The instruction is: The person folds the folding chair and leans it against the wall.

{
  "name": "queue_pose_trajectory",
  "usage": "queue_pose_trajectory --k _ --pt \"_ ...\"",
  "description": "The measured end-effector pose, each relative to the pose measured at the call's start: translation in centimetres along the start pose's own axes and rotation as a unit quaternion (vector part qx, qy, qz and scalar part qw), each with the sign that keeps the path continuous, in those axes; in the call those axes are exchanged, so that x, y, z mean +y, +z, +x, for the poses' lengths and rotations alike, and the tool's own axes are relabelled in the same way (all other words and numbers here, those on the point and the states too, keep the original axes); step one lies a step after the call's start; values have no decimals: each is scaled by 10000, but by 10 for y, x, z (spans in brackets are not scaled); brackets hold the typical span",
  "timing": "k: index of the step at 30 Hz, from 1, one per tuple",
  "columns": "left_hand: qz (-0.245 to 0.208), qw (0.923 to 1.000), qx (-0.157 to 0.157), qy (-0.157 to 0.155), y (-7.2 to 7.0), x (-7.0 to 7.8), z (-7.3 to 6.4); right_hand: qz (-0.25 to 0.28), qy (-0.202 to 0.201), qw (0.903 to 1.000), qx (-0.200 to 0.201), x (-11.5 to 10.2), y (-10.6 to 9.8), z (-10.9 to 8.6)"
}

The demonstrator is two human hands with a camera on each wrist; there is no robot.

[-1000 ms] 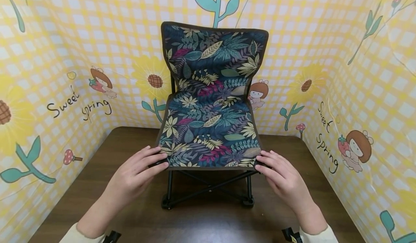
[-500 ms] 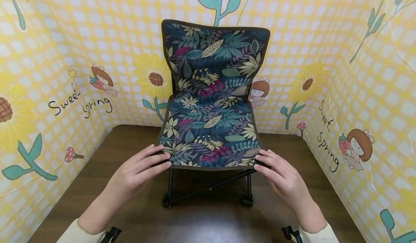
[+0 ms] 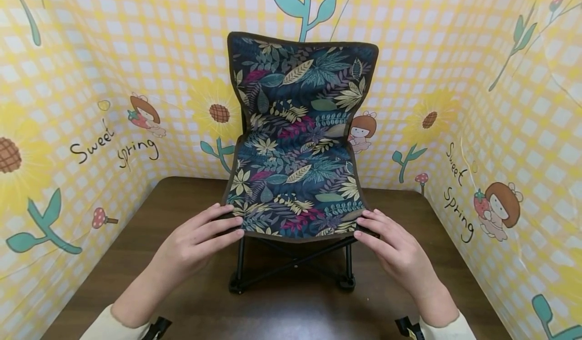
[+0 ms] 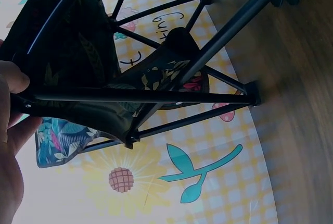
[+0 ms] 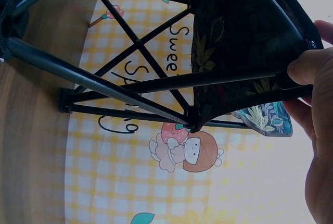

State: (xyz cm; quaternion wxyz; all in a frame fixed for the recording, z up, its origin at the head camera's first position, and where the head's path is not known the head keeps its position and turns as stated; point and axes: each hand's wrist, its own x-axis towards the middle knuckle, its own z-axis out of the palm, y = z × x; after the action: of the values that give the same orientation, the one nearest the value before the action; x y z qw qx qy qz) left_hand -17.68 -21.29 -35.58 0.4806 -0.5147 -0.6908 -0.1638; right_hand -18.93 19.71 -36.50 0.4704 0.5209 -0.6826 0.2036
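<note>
A small folding chair [image 3: 295,178] with dark leaf-print fabric and a black tube frame stands unfolded on the brown wooden table, seat toward me. My left hand [image 3: 193,244] grips the seat's front left corner, fingers laid over the fabric. At the front right corner my right hand [image 3: 395,244] holds on in the same way. From below, the left thumb [image 4: 15,78] presses near the end of a frame tube, and the right thumb [image 5: 307,70] does likewise on its side. Between the hands the seat's front edge sags slightly. Crossed legs [image 3: 295,265] show underneath.
Yellow-checked cloth [image 3: 91,77] printed with sunflowers and cartoon figures encloses the back and both sides. The wooden tabletop [image 3: 291,314] reaches out in front of the chair and to either side. Black straps [image 3: 156,327] sit at the wrists.
My left hand has moved a little to the right with its seat corner, and the front edge has gone from taut to slightly slack. The right hand stays nearly still.
</note>
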Motion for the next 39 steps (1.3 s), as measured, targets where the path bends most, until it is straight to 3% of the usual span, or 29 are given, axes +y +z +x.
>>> queue_pose_trajectory --k 18,39 --pt "-27 9998 185 89 -2 -3 11 -112 -83 9999 31 -2 1 15" --pt "38 9998 149 152 -2 -6 26 -298 19 9995 -33 -2 1 30"
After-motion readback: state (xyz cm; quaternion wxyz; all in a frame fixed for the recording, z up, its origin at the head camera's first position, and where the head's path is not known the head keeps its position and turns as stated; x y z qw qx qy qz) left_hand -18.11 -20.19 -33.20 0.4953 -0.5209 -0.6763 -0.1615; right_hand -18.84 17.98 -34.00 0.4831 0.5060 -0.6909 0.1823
